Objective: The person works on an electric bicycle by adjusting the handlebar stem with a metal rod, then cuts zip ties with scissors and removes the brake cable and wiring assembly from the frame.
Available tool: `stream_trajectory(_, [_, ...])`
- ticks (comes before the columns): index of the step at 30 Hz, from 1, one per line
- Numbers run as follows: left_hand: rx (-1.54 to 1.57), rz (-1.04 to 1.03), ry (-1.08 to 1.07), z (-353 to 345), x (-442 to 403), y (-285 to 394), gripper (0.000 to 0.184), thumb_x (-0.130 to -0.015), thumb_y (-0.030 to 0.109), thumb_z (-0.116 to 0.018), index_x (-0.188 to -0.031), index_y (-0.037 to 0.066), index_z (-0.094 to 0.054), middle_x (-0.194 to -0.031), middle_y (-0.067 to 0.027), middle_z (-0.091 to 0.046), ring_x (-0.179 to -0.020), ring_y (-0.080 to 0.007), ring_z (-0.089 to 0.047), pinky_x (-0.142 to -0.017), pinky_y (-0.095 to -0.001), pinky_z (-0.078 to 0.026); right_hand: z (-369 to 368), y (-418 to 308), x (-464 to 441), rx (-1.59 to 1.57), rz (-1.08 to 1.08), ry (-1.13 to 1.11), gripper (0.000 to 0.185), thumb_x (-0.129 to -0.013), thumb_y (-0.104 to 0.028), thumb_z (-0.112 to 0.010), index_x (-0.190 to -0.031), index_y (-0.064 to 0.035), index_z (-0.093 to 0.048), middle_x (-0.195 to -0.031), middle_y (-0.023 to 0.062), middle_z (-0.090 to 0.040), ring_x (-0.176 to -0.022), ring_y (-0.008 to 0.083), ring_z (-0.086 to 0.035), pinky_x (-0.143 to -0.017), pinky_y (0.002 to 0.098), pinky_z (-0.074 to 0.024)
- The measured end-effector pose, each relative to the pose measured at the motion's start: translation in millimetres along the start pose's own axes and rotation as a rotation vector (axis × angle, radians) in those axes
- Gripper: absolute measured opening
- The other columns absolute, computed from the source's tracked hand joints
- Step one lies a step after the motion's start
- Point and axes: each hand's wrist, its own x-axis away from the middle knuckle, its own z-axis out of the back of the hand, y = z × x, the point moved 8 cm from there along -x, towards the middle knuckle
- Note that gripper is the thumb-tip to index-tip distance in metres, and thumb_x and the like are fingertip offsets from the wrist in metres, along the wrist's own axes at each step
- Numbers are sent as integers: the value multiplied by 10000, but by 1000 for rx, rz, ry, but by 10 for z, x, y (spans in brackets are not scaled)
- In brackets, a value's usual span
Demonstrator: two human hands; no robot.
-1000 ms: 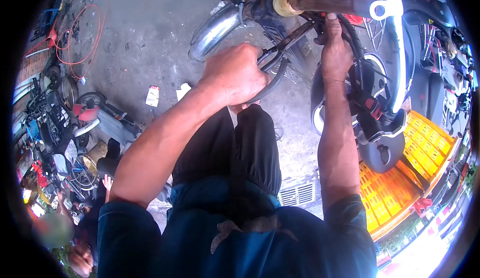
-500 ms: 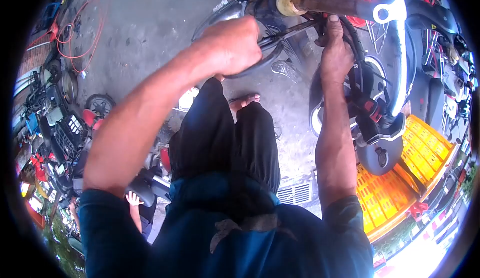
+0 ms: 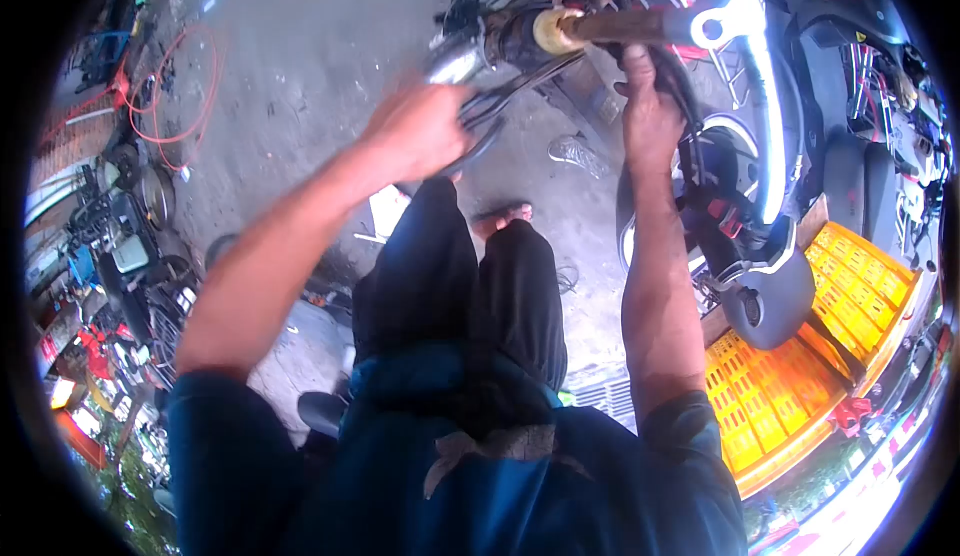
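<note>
My left hand (image 3: pixel 415 136) is closed in a fist around a bundle of black cables (image 3: pixel 522 80), slightly blurred by motion. The cables stretch from that fist toward the brown, rusty tube (image 3: pixel 630 28) of a partly stripped two-wheeler. Just under this tube, my right hand (image 3: pixel 652 121) is closed with its thumb pointing up, gripping the cables' other end. Its fingers are partly hidden. A cream-coloured ring (image 3: pixel 554 32) sits on the tube, which joins a shiny silver frame part (image 3: pixel 768 106) on the right.
A yellow plastic crate (image 3: pixel 770 406) stands low on the right, near a grey rounded cover (image 3: pixel 770 308). An orange hose (image 3: pixel 160 141) lies coiled on the concrete at the left. Bike parts (image 3: pixel 125 256) crowd the left edge. A sandal (image 3: pixel 573 152) lies on the floor ahead.
My left hand has moved left and toward me with the cables. The right hand keeps its place at the tube. The view has shifted slightly, and another person's hand at lower left is gone from sight.
</note>
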Motion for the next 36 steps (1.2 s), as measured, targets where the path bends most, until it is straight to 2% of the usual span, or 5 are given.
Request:
stream_trajectory(7, [909,393,473,-457,-175,-1514,365,-682,112,-736,-971,19,-533,-854,-91,-638,-725,-187,-629,-673,-314,-482,-49,63,28,-1,-5,-36,424,-902,-364,-534,-1056,15,-643,-1025,192,-653,-1014,299,-600,-917,351,-425])
stream_trajectory(16, [1782,629,230,-442,-1429,-1223,523,-923,583,-412,-982,114,-637,-851,-51,-674,-710,-222,-635,-536,-338,-445,-88,-45,111,217,31,-155,352,-917,-277,-414,-924,2,-628,-912,235,-629,-867,418,-599,-774,486,-452])
stream_trajectory(24, [1852,842,52,-762,-1543,-1631,521,-909,548,-328,-1069,123,-584,-961,-62,-642,-827,-224,-545,-626,-334,-382,-242,188,210,478,312,-123,198,-862,-112,-486,-977,-27,-623,-1003,191,-603,-951,366,-573,-811,458,-458])
stream_trajectory(33, [2404,-57,-390,74,-1071,-1157,329,-898,269,-541,-1113,20,-569,-1059,-97,-624,-943,-211,-589,-862,-351,-485,-74,-68,180,170,201,316,214,-805,-154,-548,-963,-23,-608,-867,193,-622,-844,385,-598,-754,454,-467])
stream_trajectory(36, [2364,-55,-75,759,-947,-1116,329,-894,242,-569,-1134,17,-553,-1080,-87,-619,-971,-190,-590,-878,-324,-482,-161,85,162,139,131,363,260,-831,-128,-537,-1055,-1,-570,-1023,187,-584,-956,363,-564,-847,437,-441])
